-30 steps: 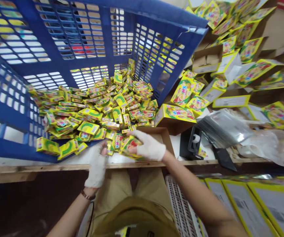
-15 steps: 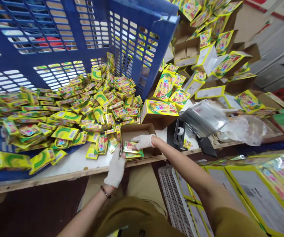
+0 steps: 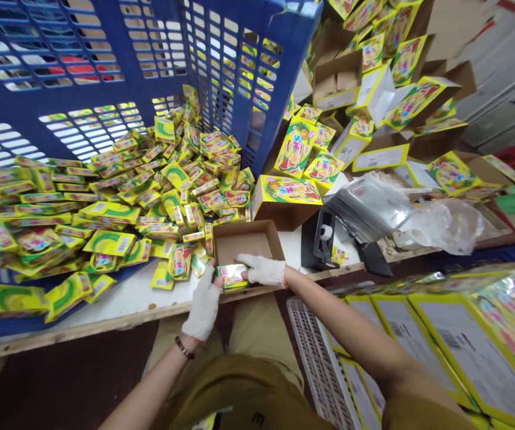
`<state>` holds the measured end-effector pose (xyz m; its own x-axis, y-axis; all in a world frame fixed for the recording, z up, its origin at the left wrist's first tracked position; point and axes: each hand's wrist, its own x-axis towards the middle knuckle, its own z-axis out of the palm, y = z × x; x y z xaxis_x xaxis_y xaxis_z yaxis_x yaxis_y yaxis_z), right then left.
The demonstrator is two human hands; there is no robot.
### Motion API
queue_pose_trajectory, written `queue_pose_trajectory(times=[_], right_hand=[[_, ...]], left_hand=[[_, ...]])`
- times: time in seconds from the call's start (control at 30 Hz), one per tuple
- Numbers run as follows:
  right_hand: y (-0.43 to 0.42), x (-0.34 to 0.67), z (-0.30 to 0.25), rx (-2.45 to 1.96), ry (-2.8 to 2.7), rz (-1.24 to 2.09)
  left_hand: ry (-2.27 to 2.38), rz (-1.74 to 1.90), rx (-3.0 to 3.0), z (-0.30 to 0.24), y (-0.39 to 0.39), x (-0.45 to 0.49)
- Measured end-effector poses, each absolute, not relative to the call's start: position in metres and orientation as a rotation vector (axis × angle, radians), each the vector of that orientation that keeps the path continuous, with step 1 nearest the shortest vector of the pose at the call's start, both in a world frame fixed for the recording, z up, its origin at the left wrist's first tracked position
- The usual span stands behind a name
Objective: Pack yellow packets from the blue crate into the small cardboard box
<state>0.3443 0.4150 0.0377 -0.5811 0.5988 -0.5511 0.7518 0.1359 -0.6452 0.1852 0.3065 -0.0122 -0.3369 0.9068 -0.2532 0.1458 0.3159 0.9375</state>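
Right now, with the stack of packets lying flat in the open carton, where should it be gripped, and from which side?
Grip the stack of packets across its left and right edges, coming from above. It lies flat at the near end of the brown carton, whose walls seem to block a sideways approach, so only the top is open. The left hand and right hand flank it that way.

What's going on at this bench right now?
A person in white gloves is handling a small stack of packets at the near end of an open cardboard box on the bench. The right hand holds the stack with fingers over its top; the left hand touches its left edge. A tipped blue crate spills a heap of yellow packets beside the box.
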Motion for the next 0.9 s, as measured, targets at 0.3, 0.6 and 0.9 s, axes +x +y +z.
queue_pose_trajectory(times=[0.3, 0.6, 0.9], right_hand=[[0.420, 0.335, 0.028, 1.072, 2.409, -1.021], [0.411, 0.341, 0.036, 1.299, 2.430, -1.178], [0.400, 0.323, 0.041, 1.515, 2.844, -1.241]], left_hand=[[1.973, 1.030, 1.229, 0.007, 0.330, 0.162], [2.134, 0.863, 1.316, 0.026, 0.391, 0.130], [1.967, 1.251, 0.957, 0.041, 0.358, 0.092]])
